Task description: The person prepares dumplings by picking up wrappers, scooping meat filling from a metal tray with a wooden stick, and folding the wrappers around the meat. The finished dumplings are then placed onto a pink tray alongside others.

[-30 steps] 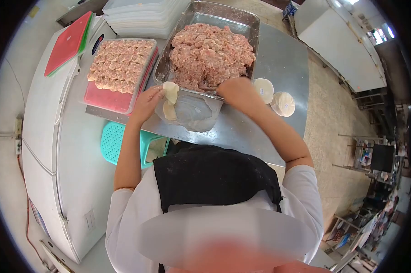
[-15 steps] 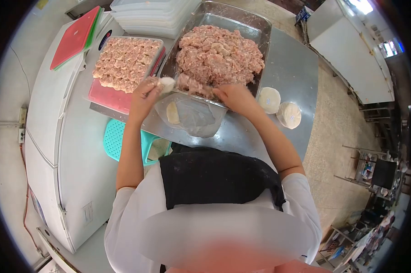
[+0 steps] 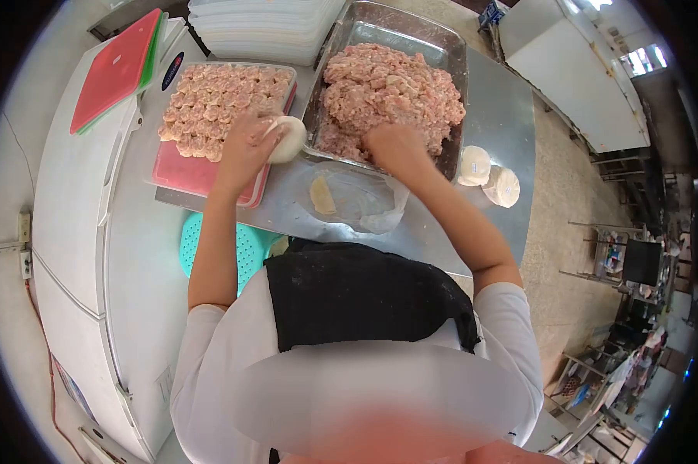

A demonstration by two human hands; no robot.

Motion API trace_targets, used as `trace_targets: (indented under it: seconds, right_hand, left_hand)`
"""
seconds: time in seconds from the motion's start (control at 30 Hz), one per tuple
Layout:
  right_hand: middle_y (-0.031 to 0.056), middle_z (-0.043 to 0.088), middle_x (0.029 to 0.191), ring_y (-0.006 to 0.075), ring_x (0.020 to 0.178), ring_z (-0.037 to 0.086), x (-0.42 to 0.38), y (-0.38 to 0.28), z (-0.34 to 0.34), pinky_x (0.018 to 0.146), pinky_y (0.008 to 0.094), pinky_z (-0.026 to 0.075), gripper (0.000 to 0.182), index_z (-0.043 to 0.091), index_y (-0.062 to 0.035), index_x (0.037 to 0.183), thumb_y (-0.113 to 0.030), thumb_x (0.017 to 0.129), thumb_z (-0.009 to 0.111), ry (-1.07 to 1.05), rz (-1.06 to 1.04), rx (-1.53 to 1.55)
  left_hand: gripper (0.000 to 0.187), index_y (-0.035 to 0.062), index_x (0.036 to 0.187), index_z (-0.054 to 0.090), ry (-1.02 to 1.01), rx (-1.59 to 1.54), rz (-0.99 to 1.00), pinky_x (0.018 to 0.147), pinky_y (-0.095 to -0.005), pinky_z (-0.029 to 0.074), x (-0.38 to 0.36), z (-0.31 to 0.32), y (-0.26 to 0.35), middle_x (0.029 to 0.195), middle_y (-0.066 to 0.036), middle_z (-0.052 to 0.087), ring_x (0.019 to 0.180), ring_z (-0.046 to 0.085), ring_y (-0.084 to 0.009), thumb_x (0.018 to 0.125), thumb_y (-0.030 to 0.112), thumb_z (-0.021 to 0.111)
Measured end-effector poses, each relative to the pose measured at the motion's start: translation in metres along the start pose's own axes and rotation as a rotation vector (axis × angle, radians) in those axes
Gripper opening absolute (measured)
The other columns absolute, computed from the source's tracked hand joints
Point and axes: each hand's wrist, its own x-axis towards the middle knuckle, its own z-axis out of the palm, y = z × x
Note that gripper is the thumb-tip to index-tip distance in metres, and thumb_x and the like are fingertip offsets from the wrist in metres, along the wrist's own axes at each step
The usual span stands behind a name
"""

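My left hand (image 3: 244, 147) is closed around a stack of round white dumpling wrappers (image 3: 288, 141), beside the corner of a tray of dumplings (image 3: 229, 97) set in close rows. My right hand (image 3: 395, 147) is pressed down at the near side of a large mound of minced meat (image 3: 395, 89), fingers curled and their tips hidden. What they grip there cannot be seen. The meat lies in a deep metal tray (image 3: 463, 73). In front of it on the metal table sits a clear plastic bag (image 3: 380, 220) with a pale wrapper (image 3: 322, 195) on it.
Two round packs of wrappers (image 3: 474, 165) stand right of the metal tray. Stacked plastic trays (image 3: 264, 35) are at the back. A pink tray lid (image 3: 190, 174) lies under the dumplings. A turquoise perforated stool (image 3: 244, 251) is below the table edge; a white freezer (image 3: 148, 255) is at left.
My left hand has tilted the wrapper stack, so its round face shows more. My right hand has moved from the tray's near edge into the meat. The view has shifted slightly.
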Motion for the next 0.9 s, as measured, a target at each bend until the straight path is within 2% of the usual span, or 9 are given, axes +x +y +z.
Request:
trace_targets:
  seconds: [0.03, 0.07, 0.17, 0.3, 0.37, 0.57, 0.7, 0.77, 0.9]
  right_hand:
    - [0.0137, 0.066, 0.068, 0.0285, 0.066, 0.068, -0.006, -0.017, 0.008, 0.057, 0.0412, 0.053, 0.016, 0.068, -0.0051, 0.069, -0.014, 0.075, 0.058, 0.001, -0.055, -0.004]
    - [0.0130, 0.067, 0.069, 0.0273, 0.066, 0.068, -0.008, -0.026, 0.011, 0.057, 0.0403, 0.054, 0.015, 0.069, -0.0052, 0.069, -0.014, 0.075, 0.058, 0.007, -0.109, -0.010]
    - [0.0126, 0.067, 0.068, 0.0268, 0.066, 0.068, -0.015, -0.018, -0.015, 0.057, 0.0388, 0.054, 0.014, 0.069, -0.0064, 0.070, -0.012, 0.075, 0.057, -0.087, -0.064, -0.026]
    - [0.0125, 0.066, 0.066, 0.0277, 0.064, 0.067, -0.007, -0.004, -0.059, 0.055, 0.0398, 0.052, 0.016, 0.069, -0.0073, 0.070, -0.013, 0.076, 0.056, -0.181, 0.042, -0.176]
    - [0.0128, 0.064, 0.065, 0.0290, 0.065, 0.066, -0.007, -0.025, -0.050, 0.058, 0.0401, 0.053, 0.015, 0.067, -0.0056, 0.071, -0.014, 0.077, 0.056, -0.189, 0.034, -0.163]
    - [0.0146, 0.063, 0.066, 0.0307, 0.066, 0.065, -0.009, -0.040, 0.028, 0.060, 0.0403, 0.050, 0.027, 0.065, -0.0028, 0.070, -0.019, 0.088, 0.054, 0.039, 0.100, 0.145]
    - [0.0170, 0.063, 0.066, 0.0302, 0.068, 0.066, -0.017, -0.006, 0.013, 0.059, 0.0384, 0.049, 0.030, 0.066, 0.0003, 0.075, -0.023, 0.089, 0.054, -0.119, 0.234, 0.583]
    - [0.0177, 0.063, 0.067, 0.0330, 0.069, 0.064, -0.024, 0.008, 0.009, 0.060, 0.0403, 0.048, 0.036, 0.066, 0.0008, 0.079, -0.030, 0.093, 0.052, -0.312, 0.381, 0.836]
    - [0.0174, 0.064, 0.070, 0.0343, 0.071, 0.064, -0.042, 0.026, -0.001, 0.061, 0.0427, 0.048, 0.034, 0.066, -0.0013, 0.080, -0.030, 0.092, 0.053, -0.235, 0.423, 0.966]
  left_hand:
    - [0.022, 0.0002, 0.098, 0.068, 0.041, 0.605, 0.274, 0.066, -0.0312, 0.050, 0.003, -0.003, 0.003, 0.096, -0.012, 0.066, 0.079, 0.063, -0.0189, 0.084, 0.016, 0.066]
    - [0.019, 0.0018, 0.092, 0.071, 0.036, 0.292, -0.016, 0.070, -0.0293, 0.051, 0.004, -0.011, -0.008, 0.101, -0.011, 0.067, 0.085, 0.064, -0.0174, 0.084, 0.019, 0.068]
    - [0.019, 0.0028, 0.097, 0.070, -0.004, -0.210, -0.406, 0.072, -0.0272, 0.050, 0.001, -0.023, -0.002, 0.100, -0.008, 0.067, 0.085, 0.063, -0.0147, 0.086, 0.017, 0.066]
    - [0.021, 0.0023, 0.102, 0.069, -0.158, -0.848, -0.376, 0.073, -0.0255, 0.050, 0.003, -0.036, -0.019, 0.096, -0.005, 0.067, 0.087, 0.063, -0.0118, 0.088, 0.017, 0.066]
    - [0.024, 0.0018, 0.105, 0.067, 0.020, -0.381, -0.207, 0.073, -0.0266, 0.051, 0.001, -0.025, -0.019, 0.095, -0.005, 0.067, 0.087, 0.063, -0.0115, 0.089, 0.019, 0.063]
    - [0.031, -0.0004, 0.107, 0.066, 0.062, 0.095, -0.027, 0.077, -0.0260, 0.048, 0.014, -0.023, -0.030, 0.096, -0.006, 0.069, 0.087, 0.063, -0.0115, 0.091, 0.026, 0.060]
    - [0.029, -0.0005, 0.105, 0.067, 0.062, 0.551, 0.289, 0.077, -0.0263, 0.048, 0.025, -0.014, -0.046, 0.098, -0.006, 0.069, 0.090, 0.063, -0.0121, 0.092, 0.024, 0.059]
    - [0.029, 0.0000, 0.110, 0.064, 0.153, -0.060, -0.300, 0.080, -0.0275, 0.048, 0.029, 0.006, -0.019, 0.106, -0.007, 0.066, 0.096, 0.062, -0.0153, 0.093, 0.023, 0.058]
    - [0.033, -0.0001, 0.117, 0.060, 0.203, -0.787, -0.317, 0.084, -0.0279, 0.048, 0.041, 0.046, -0.028, 0.114, -0.009, 0.063, 0.101, 0.061, -0.0167, 0.093, 0.022, 0.059]
